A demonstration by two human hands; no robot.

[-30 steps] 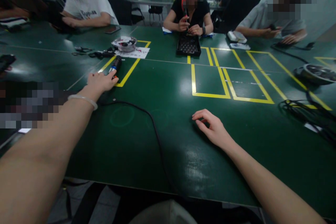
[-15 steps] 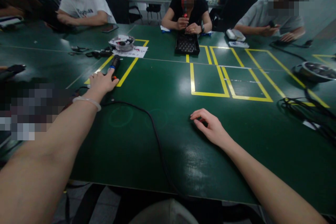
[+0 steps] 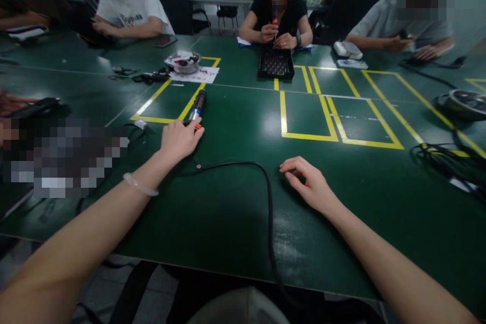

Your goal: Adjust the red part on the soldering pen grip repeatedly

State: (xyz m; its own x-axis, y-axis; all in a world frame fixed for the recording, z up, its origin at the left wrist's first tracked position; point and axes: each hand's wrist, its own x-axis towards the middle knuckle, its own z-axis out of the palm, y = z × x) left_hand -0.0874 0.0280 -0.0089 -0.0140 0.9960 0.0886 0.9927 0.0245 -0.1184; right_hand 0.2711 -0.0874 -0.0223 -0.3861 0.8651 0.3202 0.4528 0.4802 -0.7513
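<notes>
My left hand [image 3: 178, 139] is closed over the near end of a black corded electric screwdriver [image 3: 197, 106] that lies on the green table [image 3: 235, 202]. A blue band and an orange button show just past my fingers. The tool's black cable [image 3: 266, 197] loops from my left hand across the table toward the near edge. My right hand [image 3: 307, 185] rests on the table to the right of the cable, fingers loosely curled and apart, holding nothing.
Yellow tape rectangles [image 3: 304, 116] mark the table. A black tray [image 3: 276, 65] lies before a person opposite who holds a red tool. A round dish [image 3: 186, 61] on paper stands at back left. Coiled cables [image 3: 448, 162] lie at right. Other people sit around the table.
My left hand has drawn the screwdriver nearer and to the right, out of the yellow rectangle. Its cable now loops further right. My right hand has stayed put.
</notes>
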